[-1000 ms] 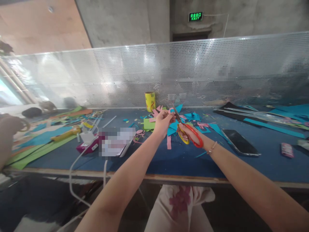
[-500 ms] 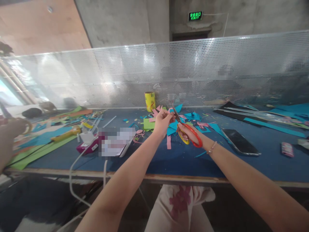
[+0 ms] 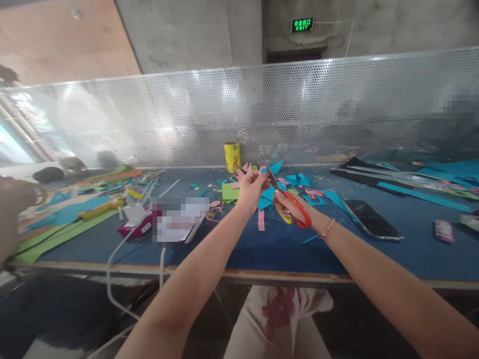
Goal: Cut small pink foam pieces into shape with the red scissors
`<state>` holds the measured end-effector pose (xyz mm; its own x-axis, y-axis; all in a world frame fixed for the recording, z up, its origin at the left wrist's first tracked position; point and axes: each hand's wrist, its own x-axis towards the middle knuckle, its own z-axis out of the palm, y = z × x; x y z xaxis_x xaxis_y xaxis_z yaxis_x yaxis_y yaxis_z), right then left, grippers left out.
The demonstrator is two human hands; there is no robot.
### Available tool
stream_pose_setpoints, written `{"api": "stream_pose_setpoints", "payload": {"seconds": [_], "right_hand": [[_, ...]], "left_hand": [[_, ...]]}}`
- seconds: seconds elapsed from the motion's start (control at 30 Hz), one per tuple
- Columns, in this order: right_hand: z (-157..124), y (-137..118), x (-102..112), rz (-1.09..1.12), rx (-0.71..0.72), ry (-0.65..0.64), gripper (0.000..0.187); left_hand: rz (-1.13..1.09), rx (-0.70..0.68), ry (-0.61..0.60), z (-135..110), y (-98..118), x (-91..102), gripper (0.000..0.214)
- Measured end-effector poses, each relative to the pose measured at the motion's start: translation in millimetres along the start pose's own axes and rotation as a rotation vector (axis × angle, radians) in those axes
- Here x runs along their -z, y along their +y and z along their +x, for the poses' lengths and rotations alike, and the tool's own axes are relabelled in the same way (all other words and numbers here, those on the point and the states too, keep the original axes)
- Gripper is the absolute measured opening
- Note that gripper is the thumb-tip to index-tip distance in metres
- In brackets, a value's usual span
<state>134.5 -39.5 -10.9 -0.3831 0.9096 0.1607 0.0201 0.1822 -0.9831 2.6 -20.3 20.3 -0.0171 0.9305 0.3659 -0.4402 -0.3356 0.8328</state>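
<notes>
My left hand (image 3: 252, 188) is closed in a pinch on a small piece of blue paper (image 3: 264, 170), mostly covered by the fingertips. Fingers of my right hand (image 3: 287, 203) are wrapped round scissors (image 3: 299, 212) with red and yellow handles. The blades point up and left, right beside the left fingertips and the paper; I cannot tell if they touch it. Under and behind both hands lies a heap of blue, pink and green scraps. A pink strip (image 3: 261, 220) hangs toward the near side of this heap.
A yellow roll (image 3: 232, 157) stands by the perforated metal screen (image 3: 194, 114). Left are a power strip (image 3: 144, 225), printed papers (image 3: 181, 219), a glue gun (image 3: 101, 207) and coloured sheets. Right are a phone (image 3: 371, 219) and plastic-wrapped strips (image 3: 404, 177). Another person's arm (image 3: 15, 214) shows far left.
My right hand and the scissors have shifted very slightly left. My left hand stays almost in place, still pinching the blue paper.
</notes>
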Motion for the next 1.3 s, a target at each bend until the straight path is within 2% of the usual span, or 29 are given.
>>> {"api": "stream_pose_setpoints", "payload": {"seconds": [0.13,0.37,0.6,0.83,1.03,1.3], "right_hand": [[-0.6,-2.1,-0.7,-0.014,-0.023,0.022,0.05],[-4.5,-4.2,3.6,0.013,-0.026,-0.081,0.05],[-6.3,-5.9,3.2,0.035,-0.02,-0.103,0.048],[-5.6,-6.0,3.6,0.037,-0.033,-0.109,0.05],[-7.8,-9.1,3.4,0.034,-0.043,-0.114,0.049],[-7.9,-10.0,2.5,0.005,-0.048,-0.09,0.05]], "left_hand": [[-0.003,-0.017,0.005,0.8,-1.2,0.2,0.021],[-0.013,-0.034,0.008,1.7,0.5,2.6,0.022],[-0.027,-0.032,-0.011,-0.2,3.7,3.0,0.024],[0.077,-0.103,-0.005,3.2,0.8,6.4,0.032],[0.131,-0.113,-0.025,3.0,3.6,6.8,0.019],[0.116,-0.121,-0.001,1.6,5.7,5.6,0.014]]}}
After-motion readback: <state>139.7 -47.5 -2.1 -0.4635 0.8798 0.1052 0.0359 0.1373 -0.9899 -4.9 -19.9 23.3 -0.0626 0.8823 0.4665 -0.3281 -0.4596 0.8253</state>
